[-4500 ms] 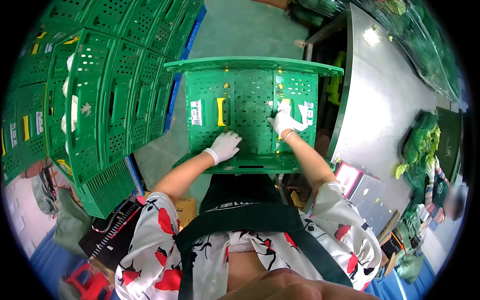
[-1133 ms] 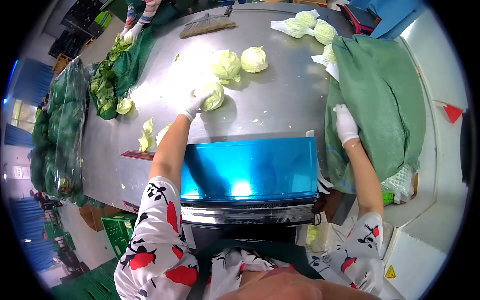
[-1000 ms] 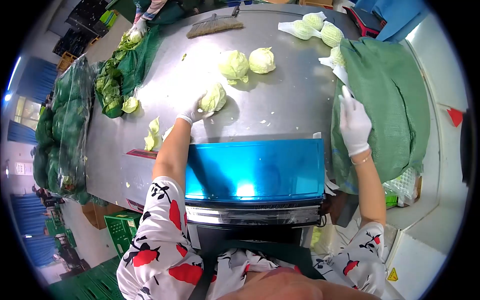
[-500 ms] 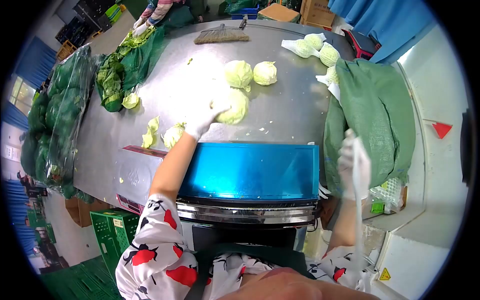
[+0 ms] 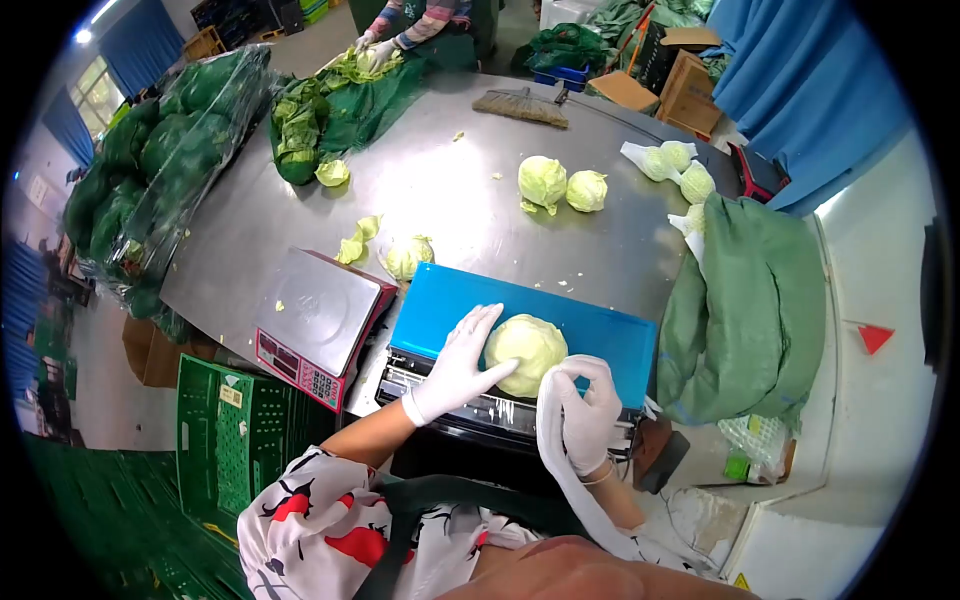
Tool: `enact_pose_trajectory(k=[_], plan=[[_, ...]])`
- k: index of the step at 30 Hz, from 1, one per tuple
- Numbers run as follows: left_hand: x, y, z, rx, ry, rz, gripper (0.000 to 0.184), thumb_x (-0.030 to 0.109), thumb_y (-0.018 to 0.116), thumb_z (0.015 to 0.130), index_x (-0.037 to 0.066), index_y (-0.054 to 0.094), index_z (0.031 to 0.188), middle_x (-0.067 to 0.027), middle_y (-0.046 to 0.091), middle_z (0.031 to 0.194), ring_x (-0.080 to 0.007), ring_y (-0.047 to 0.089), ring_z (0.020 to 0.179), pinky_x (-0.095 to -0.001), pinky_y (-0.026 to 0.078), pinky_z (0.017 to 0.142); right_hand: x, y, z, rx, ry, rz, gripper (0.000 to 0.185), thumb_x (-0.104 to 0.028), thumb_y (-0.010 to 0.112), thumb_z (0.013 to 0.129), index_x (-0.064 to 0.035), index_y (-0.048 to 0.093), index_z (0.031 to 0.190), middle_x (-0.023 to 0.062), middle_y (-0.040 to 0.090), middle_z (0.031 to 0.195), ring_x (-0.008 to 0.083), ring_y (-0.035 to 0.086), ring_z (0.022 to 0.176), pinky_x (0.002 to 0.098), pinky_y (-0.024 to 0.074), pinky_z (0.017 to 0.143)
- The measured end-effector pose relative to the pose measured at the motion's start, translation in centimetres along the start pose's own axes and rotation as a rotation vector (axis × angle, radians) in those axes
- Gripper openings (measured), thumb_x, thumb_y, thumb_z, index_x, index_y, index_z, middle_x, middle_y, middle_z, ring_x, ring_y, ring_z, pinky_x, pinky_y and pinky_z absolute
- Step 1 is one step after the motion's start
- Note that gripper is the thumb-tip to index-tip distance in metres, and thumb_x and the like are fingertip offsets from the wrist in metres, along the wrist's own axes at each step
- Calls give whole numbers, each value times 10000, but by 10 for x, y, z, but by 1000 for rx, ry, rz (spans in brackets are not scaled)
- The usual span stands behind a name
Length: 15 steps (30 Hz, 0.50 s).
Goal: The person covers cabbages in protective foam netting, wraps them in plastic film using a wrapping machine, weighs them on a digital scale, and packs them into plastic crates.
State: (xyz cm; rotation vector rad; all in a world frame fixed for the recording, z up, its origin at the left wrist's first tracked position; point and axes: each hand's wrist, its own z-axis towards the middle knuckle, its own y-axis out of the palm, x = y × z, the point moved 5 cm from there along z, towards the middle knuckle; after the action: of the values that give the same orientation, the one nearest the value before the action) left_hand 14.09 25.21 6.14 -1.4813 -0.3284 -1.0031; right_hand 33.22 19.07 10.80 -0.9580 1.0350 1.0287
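A pale green cabbage (image 5: pixel 526 354) rests on the blue plate (image 5: pixel 440 300) in front of me. My left hand (image 5: pixel 462 368), in a white glove, is at its left side with fingers stretched out and the thumb against the cabbage. Close by on the right, my gloved right hand (image 5: pixel 588 412) is closed around a long white net sleeve (image 5: pixel 556 440), which hangs down past my forearm. The sleeve's bunched upper end is near the cabbage's right side. Two more cabbages (image 5: pixel 543 182) sit farther back on the metal table (image 5: pixel 480 235).
Left of the plate is a scale (image 5: pixel 318 312); trimmed leaves (image 5: pixel 357 242) and another cabbage (image 5: pixel 408 257) lie behind. Netted cabbages (image 5: pixel 697 183) and green sacks (image 5: pixel 765 310) are at right. A brush (image 5: pixel 522 106) lies at the back, near another person's hands (image 5: pixel 378 52).
My left hand has brought the cabbage from the table onto the blue plate, and its fingers have spread. My right hand has moved left toward the cabbage with the net sleeve. The view has shifted.
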Motion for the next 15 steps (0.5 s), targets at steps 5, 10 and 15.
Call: enact_pose_trajectory(k=[5,10,15], plan=[[49,0,-51,-183,199,-837,608,69,710,866,4,477,1423,-190,433,1502,-288,304,1462,-414,256,1181,-25,23,-24,71,-276,-188,176,-9,732,788,-43,666,947,106,659,1008,298,607,1025,424,441,1003],[40,11,-71,-217,18,-1321,121,45,659,923,38,620,1037,-109,593,1272,-209,497,1271,-366,415,1049,-19,26,-47,154,-7,135,102,-31,647,918,-15,598,1006,85,661,980,184,627,969,361,482,955],[58,-8,-73,-434,-36,-1313,336,116,676,935,42,506,1216,-3,579,979,-72,562,905,-237,468,839,-3,23,-59,82,288,718,173,-42,585,985,1,539,1145,80,639,962,111,607,860,254,517,760]])
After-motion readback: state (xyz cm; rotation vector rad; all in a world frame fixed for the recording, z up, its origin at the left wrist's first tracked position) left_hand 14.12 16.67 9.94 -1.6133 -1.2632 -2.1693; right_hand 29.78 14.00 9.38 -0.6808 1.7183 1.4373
